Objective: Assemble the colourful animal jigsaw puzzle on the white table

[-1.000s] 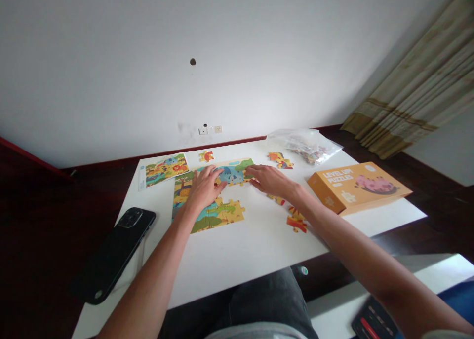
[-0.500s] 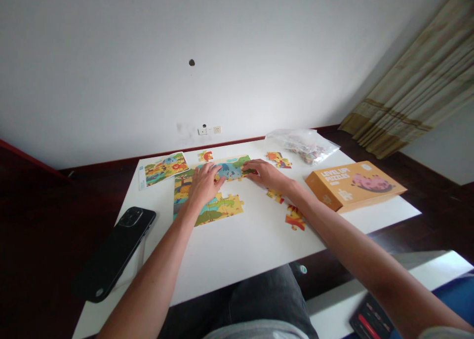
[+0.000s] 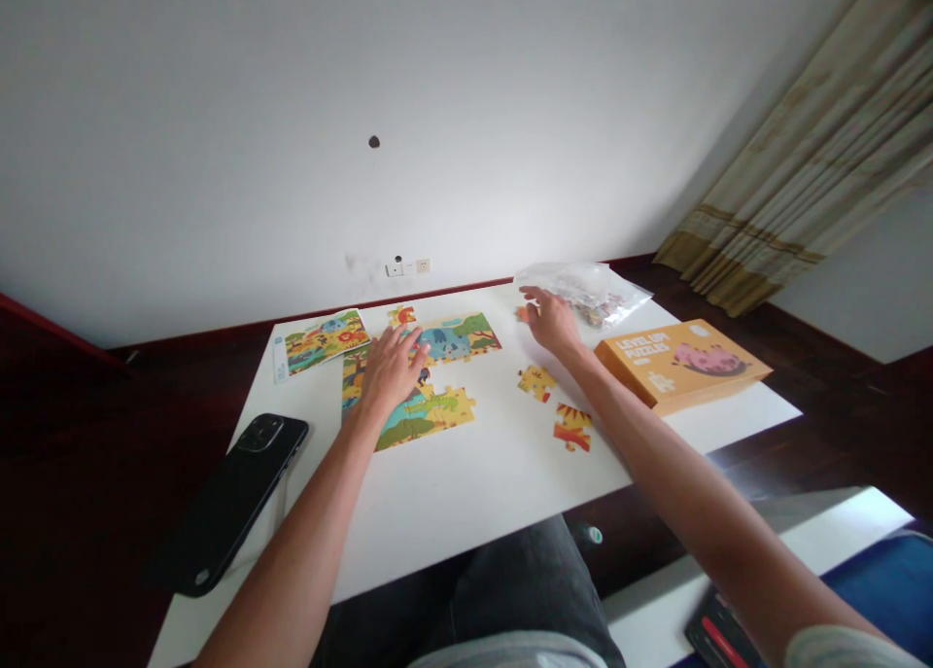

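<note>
The flat orange cardboard box (image 3: pixel 681 363) at three o'clock read "LEVEL UP PUZZLES". The left hand (image 3: pixel 390 369) lay released on the colourful part-built jigsaw (image 3: pixel 415 376); the right hand (image 3: pixel 552 320) hovered released over a loose orange piece (image 3: pixel 523 312).

Home room, curtain (image 3: pixel 802 182), white table (image 3: pixel 466 474), children's puzzle (image 3: pixel 419 371)

Black smartphone (image 3: pixel 231 496) lying face down at white counter (image 3: pixel 466 474) left edge; orange cardboard puzzle box (image 3: pixel 681 362) at right; colourful reference card (image 3: pixel 321 340) at far left; striped beige curtain (image 3: pixel 816 162) beyond.
</note>
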Demonstrator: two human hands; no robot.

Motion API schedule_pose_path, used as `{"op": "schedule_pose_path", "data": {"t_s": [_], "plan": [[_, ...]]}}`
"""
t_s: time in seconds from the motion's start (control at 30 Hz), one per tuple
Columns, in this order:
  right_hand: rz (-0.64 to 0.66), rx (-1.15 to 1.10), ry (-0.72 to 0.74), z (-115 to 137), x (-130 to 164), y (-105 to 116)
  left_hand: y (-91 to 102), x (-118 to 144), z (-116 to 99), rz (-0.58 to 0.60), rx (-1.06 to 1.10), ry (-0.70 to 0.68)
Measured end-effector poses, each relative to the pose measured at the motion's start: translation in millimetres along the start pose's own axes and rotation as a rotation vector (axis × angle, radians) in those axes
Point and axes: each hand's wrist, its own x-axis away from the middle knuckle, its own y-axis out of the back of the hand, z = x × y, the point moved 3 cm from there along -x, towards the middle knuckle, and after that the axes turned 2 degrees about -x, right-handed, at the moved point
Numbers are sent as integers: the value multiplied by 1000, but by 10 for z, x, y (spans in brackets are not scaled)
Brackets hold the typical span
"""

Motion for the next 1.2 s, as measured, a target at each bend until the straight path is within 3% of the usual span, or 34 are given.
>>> {"op": "schedule_pose_path", "data": {"t_s": [0.2,0.4,0.63,0.83,1.03,1.2], "plan": [[-8,201,-152,-212,-35,148,-73,22,6,61,-38,33],[-33,208,-145,-248,-32,214,-72,42,5,68,-54,36],[-45,133,-88,-205,30,513,-64,36,2,66,-82,26],[187,109,-11,-14,640,445,-77,34,11,28,-63,17],[216,60,36,52,1362,605,-93,43,20,31,-7,10],[227,21,-27,101,1712,823,-91,43,20,33,-25,14]]}}
